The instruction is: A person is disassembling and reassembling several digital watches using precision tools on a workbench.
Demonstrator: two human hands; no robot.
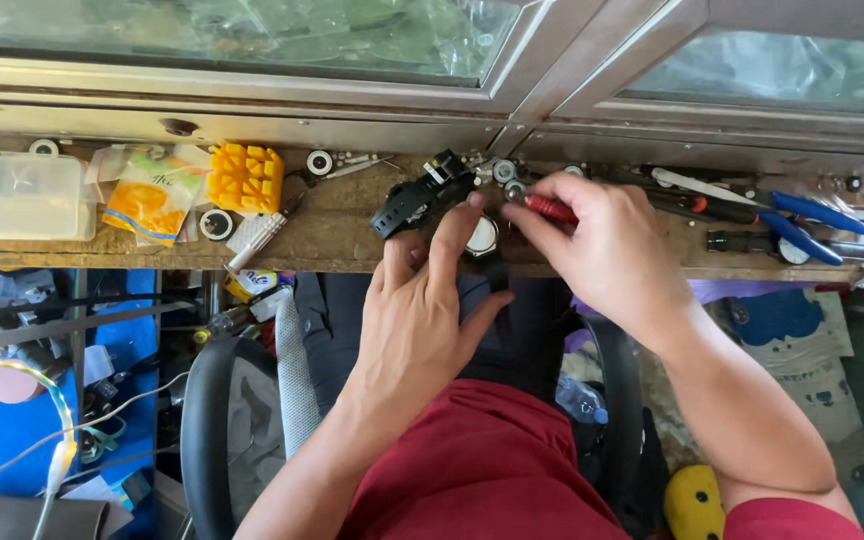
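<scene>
At the middle of the worn wooden counter (332, 240), the left hand (422, 320) pins a black watch (414, 200) and its round case (482, 237) with spread fingers, while the right hand (602, 245) pinches a red-handled screwdriver (549, 208) just above that case, blue-handled pliers (802, 225) lying well right.

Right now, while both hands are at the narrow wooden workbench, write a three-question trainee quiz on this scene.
1. True or false: the right hand holds a red-handled screwdriver.
2. Which lies farther left: A, the yellow plastic grid block, or B, the blue-handled pliers?
3. What round thing does the left hand steady?

Key: 1 true; 2 A; 3 a silver round watch case, beside the black watch strap.
</scene>
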